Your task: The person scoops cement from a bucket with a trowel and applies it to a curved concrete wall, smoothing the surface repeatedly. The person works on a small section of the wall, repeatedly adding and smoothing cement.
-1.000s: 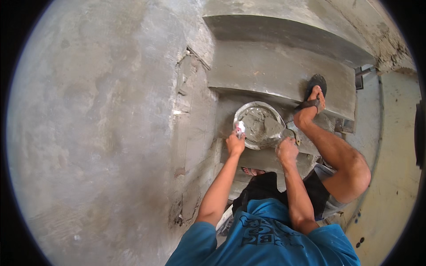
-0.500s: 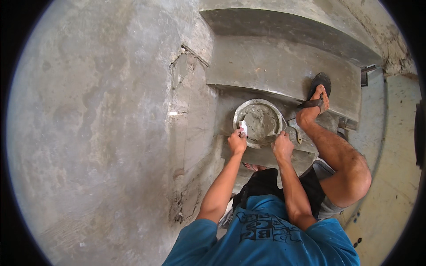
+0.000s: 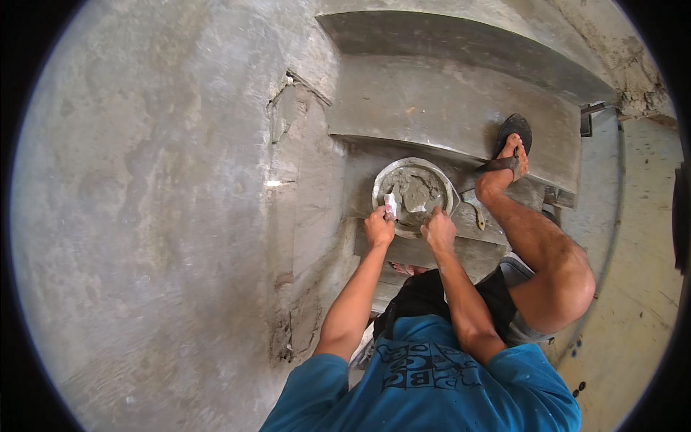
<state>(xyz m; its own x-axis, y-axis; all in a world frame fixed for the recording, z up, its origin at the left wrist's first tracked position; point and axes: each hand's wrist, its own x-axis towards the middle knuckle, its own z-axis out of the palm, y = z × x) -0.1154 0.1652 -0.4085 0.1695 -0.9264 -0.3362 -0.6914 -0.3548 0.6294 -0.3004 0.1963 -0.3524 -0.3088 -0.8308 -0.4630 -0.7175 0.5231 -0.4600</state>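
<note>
A round bucket (image 3: 378, 180) of wet grey cement (image 3: 421, 186) stands on a lower step in front of me. My left hand (image 3: 379, 227) is closed on a small flat white piece with reddish marks (image 3: 390, 204), held over the bucket's near left rim. My right hand (image 3: 439, 229) is closed at the near right rim, knuckles up. Whatever it grips is mostly hidden, though a pale, shiny edge (image 3: 416, 209) shows in the cement just left of its fingers.
Right of the bucket lies a flat-bladed tool with a handle (image 3: 475, 209). My sandalled foot (image 3: 512, 147) rests on the concrete step (image 3: 432, 108) above. A large grey concrete wall (image 3: 158, 216) fills the left side, with a broken, rough strip (image 3: 295, 187) along its edge.
My right hand has shifted slightly left and inward over the rim, and a pale edge now shows in the cement. The cement's surface looks more heaped. My left hand still holds the white piece.
</note>
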